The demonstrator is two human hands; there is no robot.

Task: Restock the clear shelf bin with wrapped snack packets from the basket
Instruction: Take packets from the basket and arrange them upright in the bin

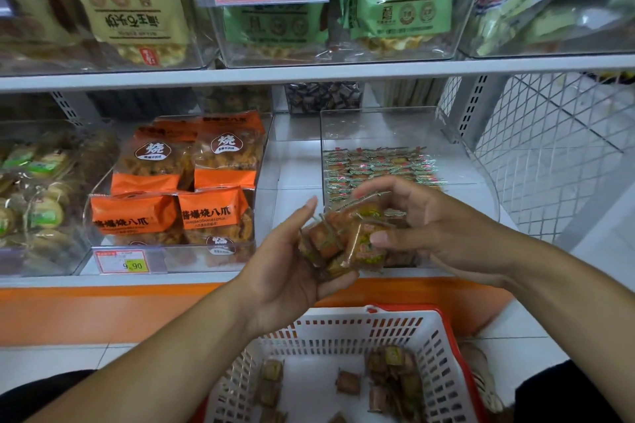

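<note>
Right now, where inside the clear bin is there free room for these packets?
The clear bin holds one layer of snack packets along its back; the floor nearer its front, behind the hands, looks bare. The orange-pack bin to its left is crowded.

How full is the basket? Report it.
Nearly empty. The white basket holds only a few scattered snack packets, with bare floor showing between them; its near end is out of frame.

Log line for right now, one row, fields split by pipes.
left hand: holds snack packets | right hand: pinches one packet | clear bin: partly filled | basket: packets remain
</note>
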